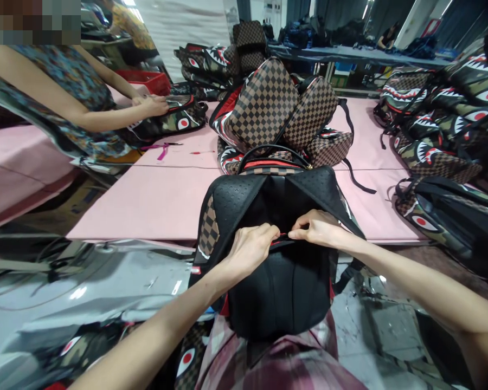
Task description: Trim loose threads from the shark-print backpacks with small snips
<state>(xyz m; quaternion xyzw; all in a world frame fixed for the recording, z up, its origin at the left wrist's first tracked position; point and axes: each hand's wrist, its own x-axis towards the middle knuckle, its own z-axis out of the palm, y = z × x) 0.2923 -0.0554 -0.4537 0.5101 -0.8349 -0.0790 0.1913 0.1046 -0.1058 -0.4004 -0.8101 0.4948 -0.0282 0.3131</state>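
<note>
A black backpack (280, 292) with brown checkered sides leans between my lap and the front edge of the pink table. Its black padded shoulder straps (239, 195) spread apart toward the top, where a looped handle shows. At the middle of the back panel, my left hand (254, 246) pinches a dark edge with a thin red strip. Just to the right, my right hand (315, 227) has thumb and fingers pinched on the same edge. Only a small gap separates the two hands. What exactly lies under the fingertips is partly hidden.
Checkered backpacks (264, 108) are piled behind on the pink table (154, 200). More shark-face bags (427, 124) stack at the right. A co-worker's hands (152, 105) rest on a camouflage bag (183, 122) at the left, near purple-handled scissors (160, 150). A red bin (142, 81) stands beyond.
</note>
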